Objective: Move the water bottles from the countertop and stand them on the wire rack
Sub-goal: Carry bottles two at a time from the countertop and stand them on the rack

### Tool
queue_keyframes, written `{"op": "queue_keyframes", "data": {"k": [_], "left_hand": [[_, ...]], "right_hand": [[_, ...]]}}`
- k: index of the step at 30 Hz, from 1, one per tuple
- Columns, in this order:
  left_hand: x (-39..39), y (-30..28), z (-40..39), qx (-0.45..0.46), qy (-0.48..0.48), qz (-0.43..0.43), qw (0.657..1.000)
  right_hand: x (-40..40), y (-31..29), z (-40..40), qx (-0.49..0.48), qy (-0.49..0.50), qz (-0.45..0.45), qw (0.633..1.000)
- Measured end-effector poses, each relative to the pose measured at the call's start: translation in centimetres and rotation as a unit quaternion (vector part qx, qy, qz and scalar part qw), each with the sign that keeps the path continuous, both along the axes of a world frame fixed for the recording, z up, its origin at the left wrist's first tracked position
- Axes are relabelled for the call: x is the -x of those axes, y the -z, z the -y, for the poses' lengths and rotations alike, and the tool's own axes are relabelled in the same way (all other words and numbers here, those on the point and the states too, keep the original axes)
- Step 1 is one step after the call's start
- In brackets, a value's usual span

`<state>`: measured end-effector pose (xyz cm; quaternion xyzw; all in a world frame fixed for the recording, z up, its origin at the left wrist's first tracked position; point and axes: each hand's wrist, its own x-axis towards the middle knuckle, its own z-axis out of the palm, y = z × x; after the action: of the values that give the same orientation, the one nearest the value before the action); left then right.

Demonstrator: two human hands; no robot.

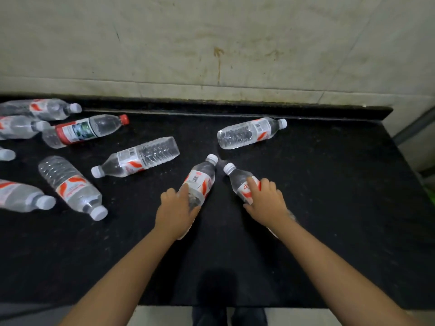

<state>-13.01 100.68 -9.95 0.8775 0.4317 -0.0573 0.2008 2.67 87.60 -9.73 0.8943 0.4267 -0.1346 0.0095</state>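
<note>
Bottles lie on the dark countertop (329, 208); the left hand (175, 212) curls around one bottle (200, 182) and the right hand (266, 201) around another (237, 180), both near the middle, caps pointing far. Probably each grip sits on the body for lifting it upright. More bottles (138, 156) lie scattered to the left and one (249, 132) farther right; the wire rack is not visible.

Black countertop (329, 208); one red-capped bottle (86, 131) among white-capped.
</note>
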Motion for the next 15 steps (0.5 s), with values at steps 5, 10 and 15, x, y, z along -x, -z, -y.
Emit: {"op": "queue_keyframes", "data": {"k": [5,10,15], "left_hand": [[2.4,-0.5,3.4,-0.067,0.048,-0.059,0.995],[1.6,-1.2,6.4,-0.132,0.095,-0.082,0.983],[0.4,0.1,9.5,-0.171,0.177,-0.035,0.969]], "right_hand": [[1.9,0.0,3.7,-0.017,0.022,-0.027,0.999],[2.7,0.0,4.8,-0.026,0.038,-0.032,0.998],[2.3,-0.1,4.9,-0.036,0.046,-0.053,0.997]]}}
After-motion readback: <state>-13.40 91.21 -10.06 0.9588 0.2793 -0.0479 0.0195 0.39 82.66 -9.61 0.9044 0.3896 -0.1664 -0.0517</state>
